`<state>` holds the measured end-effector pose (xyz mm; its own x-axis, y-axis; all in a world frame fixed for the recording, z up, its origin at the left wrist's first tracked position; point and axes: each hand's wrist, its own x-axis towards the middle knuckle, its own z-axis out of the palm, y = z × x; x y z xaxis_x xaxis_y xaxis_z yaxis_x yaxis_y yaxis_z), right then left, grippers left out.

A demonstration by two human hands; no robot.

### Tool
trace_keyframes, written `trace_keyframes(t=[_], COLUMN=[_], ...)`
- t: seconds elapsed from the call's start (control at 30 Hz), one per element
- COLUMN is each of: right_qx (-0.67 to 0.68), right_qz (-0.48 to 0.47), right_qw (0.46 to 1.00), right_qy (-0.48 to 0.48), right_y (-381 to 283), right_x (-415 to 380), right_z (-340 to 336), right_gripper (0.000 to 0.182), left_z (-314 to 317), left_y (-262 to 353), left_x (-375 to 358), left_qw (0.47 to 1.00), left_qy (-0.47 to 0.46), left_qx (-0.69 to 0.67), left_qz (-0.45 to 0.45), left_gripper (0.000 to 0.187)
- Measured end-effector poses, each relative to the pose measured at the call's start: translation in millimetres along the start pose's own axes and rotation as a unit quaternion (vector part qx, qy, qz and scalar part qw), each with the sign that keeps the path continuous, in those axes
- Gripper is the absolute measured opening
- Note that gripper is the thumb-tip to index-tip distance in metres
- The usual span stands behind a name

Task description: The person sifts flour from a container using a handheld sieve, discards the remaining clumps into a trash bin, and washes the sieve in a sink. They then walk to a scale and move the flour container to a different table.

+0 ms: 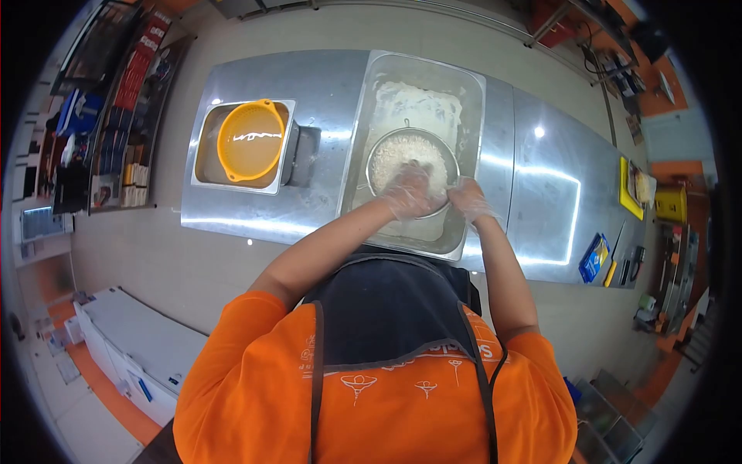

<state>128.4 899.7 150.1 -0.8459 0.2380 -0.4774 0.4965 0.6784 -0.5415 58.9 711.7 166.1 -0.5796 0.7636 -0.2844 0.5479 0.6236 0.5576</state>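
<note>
A round metal strainer full of white rice sits in a deep steel sink basin holding cloudy water. Both my hands wear thin clear gloves. My left hand is pressed down into the rice at the strainer's near side, fingers curled into the grains. My right hand grips the strainer's rim at its near right edge. My orange shirt and dark apron fill the bottom of the view.
On the steel counter, left of the basin, a yellow colander rests in a square steel pan of water. At the right end lie a yellow board, a blue packet and a knife. Shelves stand far left, a white chest unit lower left.
</note>
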Motion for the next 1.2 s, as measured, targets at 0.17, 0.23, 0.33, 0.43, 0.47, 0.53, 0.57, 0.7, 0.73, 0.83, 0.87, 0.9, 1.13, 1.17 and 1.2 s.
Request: trace_keyframes(t=[0.17, 0.23, 0.33, 0.43, 0.47, 0.53, 0.57, 0.7, 0.73, 0.83, 0.87, 0.9, 1.13, 1.17, 1.2], right_qx=[-0.018, -0.056, 0.03, -0.047, -0.013, 0.016, 0.003, -0.07, -0.09, -0.223, -0.119, -0.011, -0.038, -0.031, 0.0], right_qz=[0.008, -0.014, 0.026, -0.001, 0.01, 0.022, 0.019, 0.02, 0.022, -0.054, 0.004, 0.062, 0.028, 0.036, 0.016], right_qw=[0.998, 0.998, 0.998, 0.998, 0.999, 0.999, 0.999, 0.996, 0.994, 0.972, 0.993, 0.998, 0.997, 0.997, 1.0], right_qy=[0.064, -0.01, 0.047, 0.032, 0.035, 0.04, 0.049, 0.051, 0.049, 0.042, 0.023, 0.007, 0.055, 0.062, 0.024], right_y=[11.2, 10.9, 7.0, 16.6, 20.1, 33.1, 45.1, 72.8, 72.1, 32.2, 19.0, 6.6, -8.1, -8.6, -7.3], right_x=[2.3, 4.5, -4.9, -4.6, -5.2, 0.0, 3.5, 22.5, 22.8, 4.4, -1.4, -7.4, -16.1, -19.6, -21.9], right_z=[-4.6, -11.6, -19.8, -28.9, -30.9, -36.3, -35.0, -46.6, -47.1, -40.4, -40.5, -40.6, -0.2, 4.7, 8.7], right_gripper=[0.033, 0.033, 0.034, 0.036, 0.037, 0.038, 0.039, 0.038, 0.038, 0.036, 0.035, 0.034, 0.036, 0.036, 0.037], left_z=[-0.2, 9.8, 18.4, 22.3, 21.8, 18.3, 15.1, 8.6, 11.3, -17.0, -31.9, -32.6, -11.0, -14.1, -15.3], left_y=[33.4, 40.6, 42.2, 46.4, 49.4, 55.1, 59.0, 66.4, 66.1, 64.2, 60.3, 54.9, 9.8, 7.9, 7.2], left_x=[-17.0, -22.3, -25.5, -30.4, -33.3, -39.1, -42.9, -51.4, -52.0, -56.5, -55.1, -51.4, -25.5, -23.3, -22.7], left_qw=[0.993, 0.993, 0.988, 0.987, 0.986, 0.987, 0.986, 0.988, 0.991, 0.999, 0.987, 0.987, 0.999, 0.999, 0.999], left_qy=[0.021, 0.069, 0.122, 0.101, 0.07, 0.032, -0.008, -0.074, -0.002, -0.01, -0.091, -0.092, 0.012, -0.035, -0.043], left_qx=[-0.047, -0.033, -0.023, -0.024, -0.019, -0.018, -0.015, -0.013, 0.052, -0.014, -0.134, -0.13, 0.02, 0.019, 0.025], left_qz=[0.104, 0.092, 0.097, 0.125, 0.147, 0.157, 0.167, 0.132, 0.122, 0.052, -0.002, 0.008, 0.033, 0.007, 0.018], left_gripper=[0.075, 0.073, 0.07, 0.069, 0.069, 0.07, 0.07, 0.073, 0.075, 0.077, 0.078, 0.078, 0.087, 0.088, 0.088])
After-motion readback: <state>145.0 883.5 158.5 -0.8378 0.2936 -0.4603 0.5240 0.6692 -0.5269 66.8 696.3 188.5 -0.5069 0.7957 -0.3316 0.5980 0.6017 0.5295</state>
